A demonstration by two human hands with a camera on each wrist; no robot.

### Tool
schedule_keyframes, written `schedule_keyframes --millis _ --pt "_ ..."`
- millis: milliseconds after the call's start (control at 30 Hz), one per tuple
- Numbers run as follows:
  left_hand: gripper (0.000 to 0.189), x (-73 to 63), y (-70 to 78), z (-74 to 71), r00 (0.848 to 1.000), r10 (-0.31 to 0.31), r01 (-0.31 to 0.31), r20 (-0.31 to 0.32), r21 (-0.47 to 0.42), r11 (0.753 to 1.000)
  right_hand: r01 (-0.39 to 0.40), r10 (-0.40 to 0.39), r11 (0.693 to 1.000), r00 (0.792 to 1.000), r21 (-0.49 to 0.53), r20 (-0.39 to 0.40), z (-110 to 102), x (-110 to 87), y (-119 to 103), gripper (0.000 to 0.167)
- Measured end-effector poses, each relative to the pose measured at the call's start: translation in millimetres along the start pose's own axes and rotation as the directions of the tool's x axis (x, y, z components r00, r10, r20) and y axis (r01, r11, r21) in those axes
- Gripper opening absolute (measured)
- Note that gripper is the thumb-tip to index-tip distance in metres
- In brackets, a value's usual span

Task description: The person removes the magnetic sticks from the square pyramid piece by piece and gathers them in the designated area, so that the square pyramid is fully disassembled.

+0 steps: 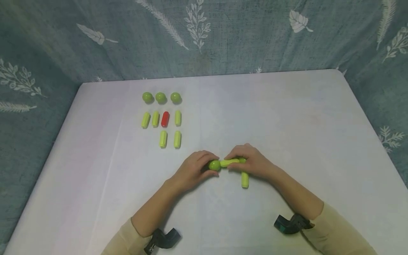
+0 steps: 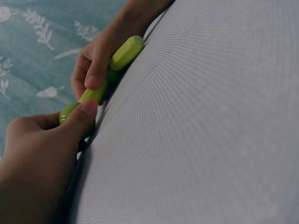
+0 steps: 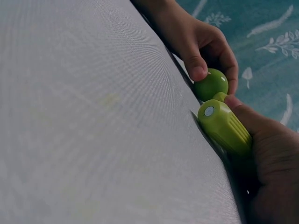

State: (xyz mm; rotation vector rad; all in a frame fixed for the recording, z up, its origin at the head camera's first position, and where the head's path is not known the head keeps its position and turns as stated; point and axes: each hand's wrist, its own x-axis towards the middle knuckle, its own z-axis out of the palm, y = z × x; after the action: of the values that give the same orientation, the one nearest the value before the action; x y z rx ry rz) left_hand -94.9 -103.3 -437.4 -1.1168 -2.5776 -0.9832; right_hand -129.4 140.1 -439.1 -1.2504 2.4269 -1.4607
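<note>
White cloth covers the table (image 1: 287, 117), backed by a leaf-print teal curtain (image 1: 223, 35). Near the front edge, the left hand (image 1: 192, 170) pinches a green ball (image 1: 214, 165) against a lime rod (image 1: 230, 162) gripped by the right hand (image 1: 253, 163); another rod (image 1: 244, 179) points nearward. Farther left lie six lime rods (image 1: 163, 139), one red rod (image 1: 165, 119) and three green balls (image 1: 160, 97).

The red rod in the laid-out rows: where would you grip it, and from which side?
Grip the red rod across its middle, coming straight down from above. It lies flat on the table, long axis pointing away from the person, with green rods close on both sides, so probably only thin fingertips fit the gaps.
</note>
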Motion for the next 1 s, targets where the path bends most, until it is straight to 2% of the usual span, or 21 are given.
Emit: schedule_keyframes --millis 200,333,400,467,567,633,733,867,933,1000 --pt "0.044 -0.7 -3.5 -3.6 1.0 -0.007 0.007 -0.006 0.016 1.0 -0.014 0.014 1.0 1.0 -0.013 -0.004 -3.1 1.7 -0.9 0.022" --pt "0.047 -2.2 -9.1 -11.8 0.99 -0.094 0.089 -0.102 -0.053 0.995 -0.035 0.034 0.999 0.999 -0.022 -0.037 -7.1 0.7 -1.2 0.023" --pt "0.049 -1.8 -12.8 -16.6 0.976 -0.143 0.125 -0.167 -0.115 0.985 -0.037 0.036 0.999 0.998 -0.025 -0.052 -8.8 0.0 -1.7 0.023" --pt "0.05 -0.3 -17.7 -23.0 0.958 -0.168 0.129 -0.23 -0.176 0.976 -0.054 0.053 0.998 0.997 -0.026 -0.048 -9.5 -0.6 -2.1 0.023" --pt "0.05 1.5 -26.1 -41.6 0.928 -0.167 0.103 -0.333 -0.203 0.974 -0.085 0.084 0.996 0.996 -0.02 -0.039 -6.7 -3.3 -0.5 0.023" --pt "0.05 -0.2 -37.0 -60.3 0.903 -0.194 0.12 -0.384 -0.208 0.971 -0.102 0.102 0.995 0.994 -0.013 -0.029 -3.8 -4.9 0.2 0.022" --pt "0.049 -2.8 -57.5 -93.9 0.863 -0.301 0.238 -0.405 -0.2 0.951 -0.095 0.095 0.995 0.995 -0.012 -0.025 0.1 -7.2 1.3 0.023" --pt "0.048 -2.9 -91.6 -130.8 0.787 -0.476 0.439 -0.393 -0.188 0.879 -0.074 0.073 0.997 0.997 -0.021 -0.029 -0.2 -8.1 0.9 0.023" --pt "0.047 -2.1 -107.5 -144.6 0.755 -0.533 0.507 -0.381 -0.175 0.844 -0.052 0.051 0.998 0.998 -0.021 -0.039 -0.7 -7.9 1.2 0.023" --pt "0.047 -2.1 -121.5 -156.2 0.717 -0.596 0.582 -0.362 -0.158 0.797 -0.024 0.024 1.0 0.998 -0.011 -0.052 -0.3 -6.7 1.5 0.024"
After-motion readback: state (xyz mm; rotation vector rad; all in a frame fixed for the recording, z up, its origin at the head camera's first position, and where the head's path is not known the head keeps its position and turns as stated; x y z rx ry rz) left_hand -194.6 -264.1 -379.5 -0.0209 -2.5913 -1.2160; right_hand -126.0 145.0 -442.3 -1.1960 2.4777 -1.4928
